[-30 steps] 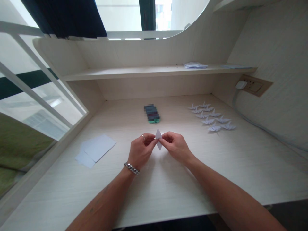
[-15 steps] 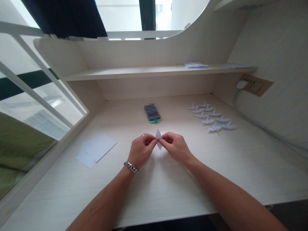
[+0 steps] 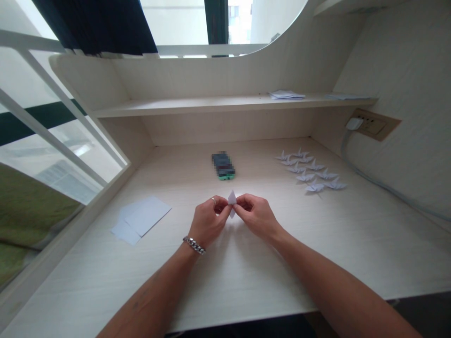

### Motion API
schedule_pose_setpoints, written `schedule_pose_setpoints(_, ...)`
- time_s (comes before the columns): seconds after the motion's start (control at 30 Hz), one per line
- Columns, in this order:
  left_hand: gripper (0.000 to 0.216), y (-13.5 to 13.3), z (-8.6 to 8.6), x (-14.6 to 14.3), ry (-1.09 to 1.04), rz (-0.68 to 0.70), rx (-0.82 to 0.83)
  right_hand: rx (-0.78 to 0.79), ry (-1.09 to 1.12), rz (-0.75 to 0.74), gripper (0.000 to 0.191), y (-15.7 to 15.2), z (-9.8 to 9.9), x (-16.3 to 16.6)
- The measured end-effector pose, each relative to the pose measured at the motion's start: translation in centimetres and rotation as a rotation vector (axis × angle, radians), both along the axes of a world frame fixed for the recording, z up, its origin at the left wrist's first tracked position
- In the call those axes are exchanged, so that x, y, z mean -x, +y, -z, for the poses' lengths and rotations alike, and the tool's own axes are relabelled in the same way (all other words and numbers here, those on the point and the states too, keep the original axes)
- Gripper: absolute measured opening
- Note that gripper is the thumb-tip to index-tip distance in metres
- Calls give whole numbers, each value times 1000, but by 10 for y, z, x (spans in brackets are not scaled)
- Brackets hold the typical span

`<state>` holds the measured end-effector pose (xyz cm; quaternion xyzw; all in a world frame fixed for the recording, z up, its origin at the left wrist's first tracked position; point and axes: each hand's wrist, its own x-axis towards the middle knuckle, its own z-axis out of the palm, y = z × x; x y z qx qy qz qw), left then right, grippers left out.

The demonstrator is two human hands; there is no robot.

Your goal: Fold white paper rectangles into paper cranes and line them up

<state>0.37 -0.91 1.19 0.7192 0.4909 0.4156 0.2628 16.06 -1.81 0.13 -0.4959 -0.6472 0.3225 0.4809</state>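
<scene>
A small folded piece of white paper [image 3: 232,197], pointed at its top and bottom, is held upright a little above the desk. My left hand [image 3: 210,216] pinches its left side between thumb and fingers; a ring and a chain bracelet are on that arm. From the other side my right hand [image 3: 256,212] pinches it the same way, with the fingertips of both hands nearly meeting. The thumbs and fingertips cover the middle of the paper. On the desk to the right stand several folded paper cranes [image 3: 306,176] in a cluster.
Flat white paper sheets [image 3: 148,217] lie on the desk at the left. Beyond my hands is a phone-like object [image 3: 223,166], blurred out, with a green end. More papers [image 3: 286,95] rest on the shelf [image 3: 197,104]. A cable [image 3: 384,184] runs from the wall socket [image 3: 376,124].
My left hand has shifted very slightly to the right, and the folded paper's lower point shows a little less. The other things have stayed in place.
</scene>
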Motion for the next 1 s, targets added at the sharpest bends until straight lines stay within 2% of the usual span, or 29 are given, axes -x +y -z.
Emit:
schedule_pose_setpoints(0.17,7,-2,1,-2,36,-27,-63,-8,4,35,13,-1,1,1)
schedule_pose_setpoints(0.33,9,-3,3,-3,56,-81,-143,-26,51,-18,17,-3,0,2)
schedule_pose_setpoints(0.6,12,-2,10,-4,79,-51,-267,-23,107,-32,20,-2,3,1)
schedule_pose_setpoints(0.73,16,-2,10,-4,81,19,-329,28,248,-63,22,1,3,1)
schedule_pose_setpoints(0.9,24,-7,8,-8,119,98,-346,142,525,-53,34,7,1,-1)
schedule_pose_setpoints(1.0,27,-10,7,-10,114,136,-341,201,571,-22,35,10,1,-3)
